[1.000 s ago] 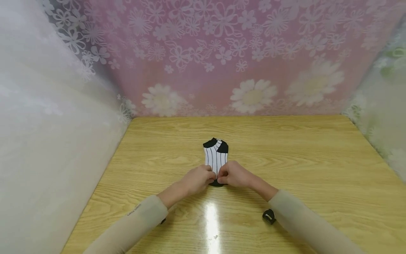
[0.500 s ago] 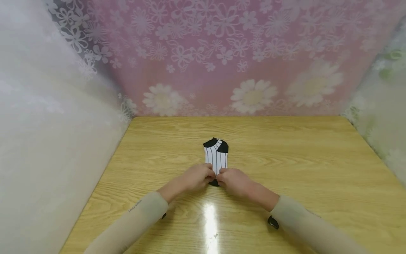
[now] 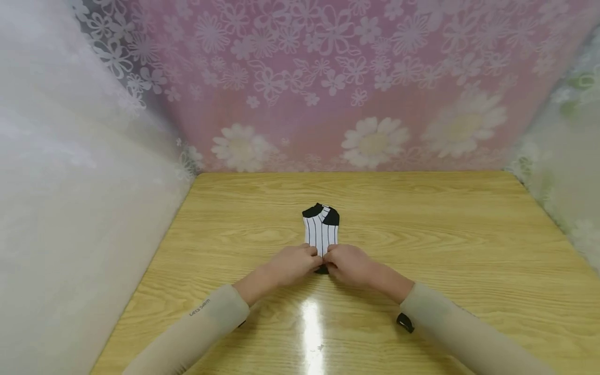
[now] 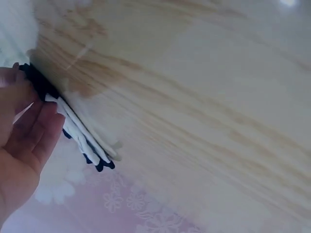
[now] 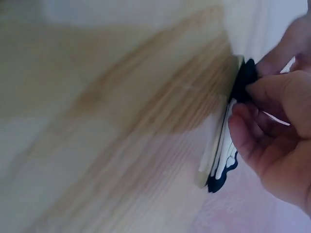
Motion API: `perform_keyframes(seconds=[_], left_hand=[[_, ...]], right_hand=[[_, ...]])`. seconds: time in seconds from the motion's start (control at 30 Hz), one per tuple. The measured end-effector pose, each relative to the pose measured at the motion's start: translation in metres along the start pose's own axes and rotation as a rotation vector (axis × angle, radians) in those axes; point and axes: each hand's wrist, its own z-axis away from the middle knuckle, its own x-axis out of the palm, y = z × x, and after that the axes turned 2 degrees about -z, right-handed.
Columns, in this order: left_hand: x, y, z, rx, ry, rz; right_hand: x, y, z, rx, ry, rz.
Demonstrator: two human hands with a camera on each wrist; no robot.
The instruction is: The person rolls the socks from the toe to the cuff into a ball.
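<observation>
White ankle socks (image 3: pixel 321 233) with thin dark stripes and black cuff, heel and toe lie stacked flat on the wooden table, cuff end away from me. My left hand (image 3: pixel 291 263) and right hand (image 3: pixel 352 264) meet over the toe end, fingertips almost together. In the left wrist view, the fingers (image 4: pixel 46 128) curl at the layered socks (image 4: pixel 80 133) and pinch the black toe. The right wrist view has the thumb and fingers (image 5: pixel 245 128) gripping the same black toe (image 5: pixel 244 80) from the other side. Part of the toe is hidden under both hands.
The wood-grain table (image 3: pixel 422 224) meets a pink flowered backdrop (image 3: pixel 300 120) at its far edge. Pale panels stand at the left (image 3: pixel 94 182) and right (image 3: pixel 567 156). A small black object (image 3: pixel 405 323) shows beside the right sleeve.
The right hand has lowered and flattened beside the left, its fingers drawing in at the toe. Both hands stay at the toe end, and the socks have barely shifted.
</observation>
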Motion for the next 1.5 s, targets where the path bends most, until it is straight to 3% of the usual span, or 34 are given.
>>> perform_keyframes(seconds=[0.1, 0.2, 0.33, 0.43, 0.57, 0.67, 0.77, 0.87, 0.93, 1.1, 1.13, 1.2, 1.27, 1.33, 1.5], left_hand=[[-0.002, 0.003, -0.001, 0.022, -0.023, -0.083], [-0.001, 0.003, -0.002, 0.032, -0.039, -0.121], [0.003, -0.001, -0.003, 0.027, -0.012, -0.086], [0.006, -0.005, -0.002, 0.004, 0.013, 0.010], [0.007, -0.010, -0.001, -0.033, 0.010, 0.143], [0.007, -0.013, 0.000, -0.052, -0.010, 0.189], [0.006, -0.014, -0.001, -0.069, -0.009, 0.204], [0.005, -0.012, -0.001, -0.077, 0.034, 0.171], [0.006, -0.009, 0.000, -0.053, 0.088, 0.091], [0.008, -0.003, 0.003, 0.083, 0.202, -0.211], [0.008, -0.003, 0.003, 0.094, 0.206, -0.231], [0.009, -0.004, 0.002, 0.075, 0.197, -0.176], [0.011, -0.007, 0.001, 0.015, 0.185, -0.044], [0.013, -0.010, 0.000, -0.045, 0.172, 0.102], [0.015, -0.018, -0.007, -0.142, 0.128, 0.351]], right_hand=[[-0.002, 0.007, -0.002, 0.121, -0.034, -0.220], [-0.003, 0.007, -0.001, 0.183, -0.026, -0.291], [0.000, -0.004, 0.005, 0.070, 0.049, -0.055], [0.001, -0.014, 0.008, -0.016, 0.080, 0.149], [0.001, -0.019, 0.007, -0.019, 0.031, 0.257], [0.004, -0.016, 0.004, -0.011, 0.042, 0.264], [0.005, -0.010, 0.000, 0.026, 0.056, 0.169], [0.002, -0.002, -0.002, 0.110, 0.026, -0.018], [0.000, 0.002, -0.004, 0.160, -0.011, -0.148], [-0.005, 0.012, -0.012, 0.224, -0.064, -0.395], [-0.006, 0.013, -0.013, 0.228, -0.067, -0.419], [-0.006, 0.014, -0.015, 0.232, -0.060, -0.435], [-0.005, 0.013, -0.015, 0.222, -0.035, -0.385], [-0.003, 0.010, -0.012, 0.174, 0.005, -0.262], [0.001, -0.002, 0.000, -0.038, 0.106, 0.192]])
